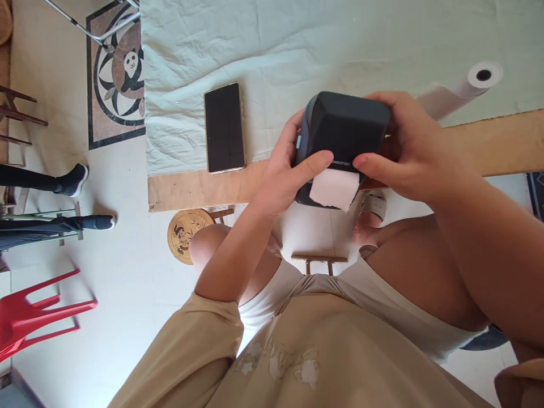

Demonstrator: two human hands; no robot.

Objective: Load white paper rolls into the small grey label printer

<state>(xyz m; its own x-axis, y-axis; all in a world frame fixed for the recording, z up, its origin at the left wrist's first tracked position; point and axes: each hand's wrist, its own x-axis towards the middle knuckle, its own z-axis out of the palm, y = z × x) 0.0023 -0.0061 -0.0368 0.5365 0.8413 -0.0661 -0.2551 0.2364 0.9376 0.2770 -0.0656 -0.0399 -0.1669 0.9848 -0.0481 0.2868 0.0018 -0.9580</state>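
Observation:
Between both hands I hold a small black label printer (351, 127) over the table's front edge. A short torn strip of white paper (335, 188) sticks out of its near side, below partly covered lettering. My left hand (293, 164) grips the printer's left side, thumb on the near face, close to a light blue tab. My right hand (410, 150) wraps the right side, its thumb close to the lettering; its other fingers are partly hidden behind the printer. A white paper roll (484, 76) lies beyond my right hand, its loose end trailing toward that hand.
A dark-screened phone (225, 127) lies on the pale green tablecloth (297, 45) at the left. The wooden table edge (195, 190) runs before me. A round panda stool (187, 235) stands beside my knee. At the far left are a red plastic stool (38, 317) and another person's legs (42, 180).

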